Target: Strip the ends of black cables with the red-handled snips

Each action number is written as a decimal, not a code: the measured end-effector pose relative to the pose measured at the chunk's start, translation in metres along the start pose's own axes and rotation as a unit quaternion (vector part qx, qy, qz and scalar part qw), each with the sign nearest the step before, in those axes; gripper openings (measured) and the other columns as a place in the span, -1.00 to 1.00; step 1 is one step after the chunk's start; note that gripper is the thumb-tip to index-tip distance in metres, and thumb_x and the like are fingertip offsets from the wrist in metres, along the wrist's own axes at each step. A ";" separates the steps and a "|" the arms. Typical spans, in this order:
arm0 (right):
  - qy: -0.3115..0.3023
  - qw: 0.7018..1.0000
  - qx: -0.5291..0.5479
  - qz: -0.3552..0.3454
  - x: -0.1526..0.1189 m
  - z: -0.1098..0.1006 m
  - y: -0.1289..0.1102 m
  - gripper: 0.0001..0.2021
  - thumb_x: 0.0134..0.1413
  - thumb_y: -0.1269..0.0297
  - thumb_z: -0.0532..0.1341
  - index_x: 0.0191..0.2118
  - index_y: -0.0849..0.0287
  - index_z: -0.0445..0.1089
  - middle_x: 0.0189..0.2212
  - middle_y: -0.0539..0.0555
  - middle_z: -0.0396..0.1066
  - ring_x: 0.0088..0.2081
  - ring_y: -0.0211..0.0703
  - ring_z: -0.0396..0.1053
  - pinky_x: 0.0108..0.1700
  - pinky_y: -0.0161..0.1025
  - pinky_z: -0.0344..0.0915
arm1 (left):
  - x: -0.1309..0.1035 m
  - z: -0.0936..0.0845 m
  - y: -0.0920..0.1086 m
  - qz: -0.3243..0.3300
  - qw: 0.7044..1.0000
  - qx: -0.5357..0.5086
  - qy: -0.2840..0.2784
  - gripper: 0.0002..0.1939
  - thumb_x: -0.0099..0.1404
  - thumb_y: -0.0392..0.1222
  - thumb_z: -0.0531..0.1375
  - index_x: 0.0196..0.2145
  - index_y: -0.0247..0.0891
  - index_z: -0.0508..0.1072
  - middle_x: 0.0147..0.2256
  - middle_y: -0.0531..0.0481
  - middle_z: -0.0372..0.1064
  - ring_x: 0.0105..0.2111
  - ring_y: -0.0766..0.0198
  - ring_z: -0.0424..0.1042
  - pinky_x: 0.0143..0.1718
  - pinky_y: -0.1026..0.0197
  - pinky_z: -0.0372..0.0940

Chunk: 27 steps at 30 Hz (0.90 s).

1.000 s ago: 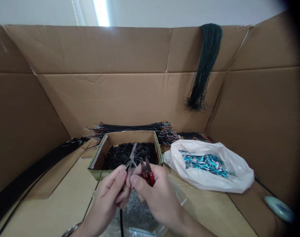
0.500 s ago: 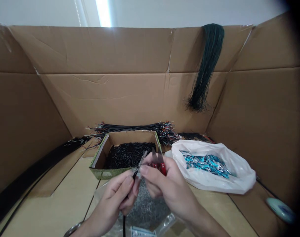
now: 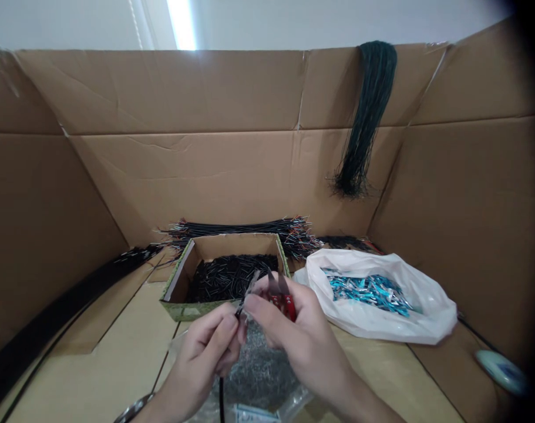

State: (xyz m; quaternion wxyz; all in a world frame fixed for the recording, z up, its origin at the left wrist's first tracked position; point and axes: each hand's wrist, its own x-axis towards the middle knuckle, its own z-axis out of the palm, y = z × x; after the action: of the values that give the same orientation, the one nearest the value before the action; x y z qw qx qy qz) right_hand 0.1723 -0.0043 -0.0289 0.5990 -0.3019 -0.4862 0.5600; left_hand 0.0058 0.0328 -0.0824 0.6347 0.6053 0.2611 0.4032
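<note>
My left hand (image 3: 203,346) pinches the end of a black cable (image 3: 222,399), whose length hangs down below the fingers. Close against it, my right hand (image 3: 302,335) has thumb and forefinger on a thin clear plastic piece (image 3: 252,284) at the cable's tip. Tucked in the same right hand are small red-handled scissors (image 3: 286,304), blades pointing up. The fingertips of both hands nearly touch, and they partly hide the cable's tip. Beneath the hands lies a clear plastic bag (image 3: 262,370) full of small transparent pieces.
Behind the hands stands a green-edged box (image 3: 174,310) of short black tubes. A white bag (image 3: 430,317) of blue metallic pieces lies right. Bundled cables (image 3: 236,227) lie at the back, long black ones (image 3: 73,311) left. Dark green strands (image 3: 373,100) hang over the cardboard wall (image 3: 183,164).
Both hands shift very slightly left, staying together at the cable's tip. The grip on the cable and the scissors is unchanged.
</note>
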 end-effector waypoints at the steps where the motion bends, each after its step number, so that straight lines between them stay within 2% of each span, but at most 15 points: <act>1: -0.001 1.000 0.016 0.009 0.000 0.000 0.001 -0.77 0.19 0.11 0.34 -0.30 0.16 0.39 -0.62 -0.21 0.04 -0.63 -0.43 -0.15 -0.61 -0.38 -0.13 | 0.000 0.000 0.000 0.002 1.000 0.011 0.002 -0.55 0.44 0.17 0.12 -0.43 -0.25 0.31 -0.62 0.22 -0.09 -0.63 0.41 -0.13 -0.63 0.37 -0.07; 5: -0.008 0.993 0.099 0.056 0.001 0.001 0.002 -0.77 0.15 0.16 0.36 -0.32 0.14 0.33 -0.72 -0.28 -0.05 -0.69 -0.46 -0.23 -0.63 -0.41 -0.14 | 0.000 0.001 0.004 0.010 0.999 0.034 0.004 -0.54 0.44 0.18 0.12 -0.43 -0.25 0.32 -0.61 0.22 -0.09 -0.63 0.41 -0.13 -0.63 0.36 -0.08; 8: -0.055 0.979 0.164 0.106 0.000 -0.001 -0.006 -0.70 0.08 0.20 0.40 -0.41 0.14 0.25 -0.72 -0.28 -0.04 -0.72 -0.50 -0.24 -0.67 -0.43 -0.20 | -0.004 0.000 0.007 0.011 0.999 0.041 0.007 -0.54 0.43 0.19 0.13 -0.42 -0.25 0.34 -0.61 0.22 -0.11 -0.63 0.42 -0.17 -0.63 0.34 -0.14; 11: -0.100 0.967 0.185 0.141 0.000 -0.002 -0.011 -0.65 0.04 0.20 0.42 -0.46 0.14 0.21 -0.72 -0.28 -0.04 -0.74 -0.52 -0.24 -0.69 -0.45 -0.20 | -0.009 -0.001 0.010 0.005 0.998 0.063 0.009 -0.54 0.43 0.18 0.13 -0.42 -0.26 0.36 -0.59 0.19 -0.07 -0.62 0.42 -0.16 -0.62 0.33 -0.17; 14: -0.100 0.968 0.183 0.142 0.002 -0.004 -0.006 -0.68 0.05 0.20 0.42 -0.42 0.12 0.23 -0.73 -0.29 -0.05 -0.74 -0.50 -0.24 -0.70 -0.46 -0.17 | -0.011 -0.002 0.012 -0.010 0.998 0.060 0.009 -0.55 0.43 0.17 0.13 -0.42 -0.27 0.35 -0.59 0.18 -0.02 -0.61 0.41 -0.13 -0.62 0.33 -0.16; 17: -0.080 0.984 0.124 0.104 0.006 -0.007 0.001 -0.71 0.07 0.16 0.41 -0.35 0.12 0.28 -0.74 -0.29 -0.02 -0.73 -0.47 -0.21 -0.69 -0.45 -0.15 | -0.008 -0.001 0.014 -0.032 0.999 0.004 -0.017 -0.56 0.44 0.16 0.13 -0.42 -0.25 0.33 -0.63 0.23 -0.11 -0.64 0.42 -0.16 -0.63 0.34 -0.15; 20: -0.044 0.998 0.004 0.049 0.009 -0.013 -0.002 -0.76 0.11 0.14 0.38 -0.29 0.14 0.36 -0.69 -0.23 0.09 -0.67 -0.43 -0.08 -0.64 -0.43 -0.06 | -0.002 0.000 0.017 -0.060 0.994 -0.079 -0.055 -0.57 0.45 0.16 0.13 -0.42 -0.23 0.30 -0.65 0.26 -0.16 -0.65 0.42 -0.19 -0.64 0.37 -0.12; 23: -0.014 0.994 -0.109 -0.007 0.008 -0.018 -0.013 -0.81 0.10 0.19 0.40 -0.27 0.15 0.44 -0.49 -0.10 0.28 -0.51 -0.36 0.14 -0.49 -0.39 0.12 | 0.001 0.001 0.018 -0.074 0.986 -0.130 -0.078 -0.57 0.43 0.15 0.16 -0.43 -0.22 0.27 -0.65 0.26 -0.16 -0.66 0.42 -0.20 -0.64 0.38 -0.12; 27: -0.027 0.986 -0.162 -0.022 0.004 -0.021 -0.024 -0.78 0.10 0.20 0.40 -0.13 0.09 0.52 -0.39 -0.07 0.31 -0.43 -0.32 0.18 -0.41 -0.36 0.14 | -0.001 0.001 0.019 -0.085 0.983 -0.129 -0.101 -0.56 0.44 0.14 0.16 -0.45 -0.24 0.27 -0.66 0.26 -0.16 -0.66 0.42 -0.19 -0.62 0.35 -0.13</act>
State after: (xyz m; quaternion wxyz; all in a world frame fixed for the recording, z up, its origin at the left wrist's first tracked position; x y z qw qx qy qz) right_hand 0.2004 -0.0007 -0.0139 0.5407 -0.3691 -0.5933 0.4684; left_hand 0.0022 0.0303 -0.0643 0.7625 0.5319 0.1918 0.3145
